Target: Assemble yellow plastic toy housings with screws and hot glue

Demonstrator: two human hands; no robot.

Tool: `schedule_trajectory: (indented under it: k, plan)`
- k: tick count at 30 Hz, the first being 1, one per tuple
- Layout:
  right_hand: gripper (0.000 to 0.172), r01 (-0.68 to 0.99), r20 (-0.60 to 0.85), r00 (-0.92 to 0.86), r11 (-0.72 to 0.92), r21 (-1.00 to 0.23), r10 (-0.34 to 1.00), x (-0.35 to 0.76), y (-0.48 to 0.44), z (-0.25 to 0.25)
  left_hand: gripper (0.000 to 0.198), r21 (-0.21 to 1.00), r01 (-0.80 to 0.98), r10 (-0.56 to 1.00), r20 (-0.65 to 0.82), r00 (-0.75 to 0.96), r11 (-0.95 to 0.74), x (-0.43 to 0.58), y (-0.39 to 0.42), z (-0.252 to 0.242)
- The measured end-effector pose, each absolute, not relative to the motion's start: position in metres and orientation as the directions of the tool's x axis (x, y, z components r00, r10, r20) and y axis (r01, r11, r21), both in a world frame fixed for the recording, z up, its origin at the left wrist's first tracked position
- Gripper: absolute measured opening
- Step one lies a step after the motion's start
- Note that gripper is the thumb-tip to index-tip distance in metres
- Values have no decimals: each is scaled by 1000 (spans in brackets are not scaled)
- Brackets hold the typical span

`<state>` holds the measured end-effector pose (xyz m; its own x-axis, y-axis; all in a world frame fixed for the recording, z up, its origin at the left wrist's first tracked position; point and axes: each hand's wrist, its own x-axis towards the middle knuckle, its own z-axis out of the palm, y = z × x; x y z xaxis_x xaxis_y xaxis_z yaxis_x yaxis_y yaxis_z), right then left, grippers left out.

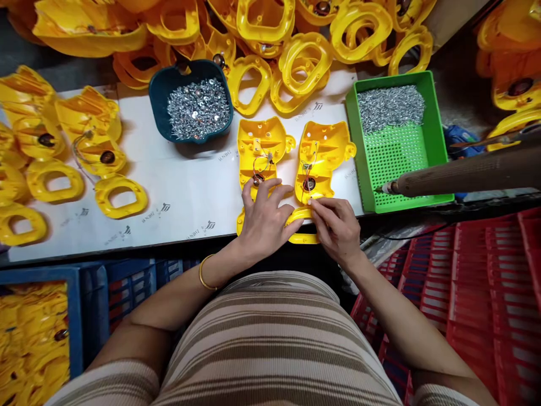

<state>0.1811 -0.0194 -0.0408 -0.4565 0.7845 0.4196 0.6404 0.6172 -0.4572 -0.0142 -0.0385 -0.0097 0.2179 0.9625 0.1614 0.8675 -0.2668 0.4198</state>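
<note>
In the centre, your left hand (267,217) spreads open over the left yellow shell (270,141); your right hand (339,226) pinches closed at the lower edge of the right yellow shell (326,158), contents too small to tell. You're probably fitting something; next calls for careful alignment.

Passage: tabletop (181,189) left of yellow shells (324,148) | blocked right: screwdriver (465,176), green basket (395,155) | far: rings (285,65), gaps unclear
</note>
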Motion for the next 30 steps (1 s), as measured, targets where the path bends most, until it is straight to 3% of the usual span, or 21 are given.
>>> schedule_trajectory:
  k: [5,9,12,15,19,24,30]
  plan:
    - [41,707,349,-525,626,-329,776,192,-20,-52,24,405,867,955,184,233,-290,-9,-38,-18]
    - [51,711,285,-562,629,-313,777,210,-17,-57,20,382,864,932,281,230,-328,-13,-40,-8]
    - [58,666,435,-521,669,-331,734,208,-11,-44,16,418,868,913,397,91,-269,-34,-46,-2]
    - [50,626,619,-452,723,-293,642,182,-3,-15,22,475,877,936,336,-102,-75,-59,-54,-10]
    - [17,620,519,-554,738,-266,652,130,9,8,24,488,873,965,234,-121,-9,-70,-67,-28]
    - [24,738,317,-579,648,-188,751,97,21,-7,16,487,873,949,283,-141,-16,-61,-68,-23]
    - [31,780,193,-556,588,-215,808,91,24,-7,27,455,890,932,314,-181,20,-72,-40,-20]
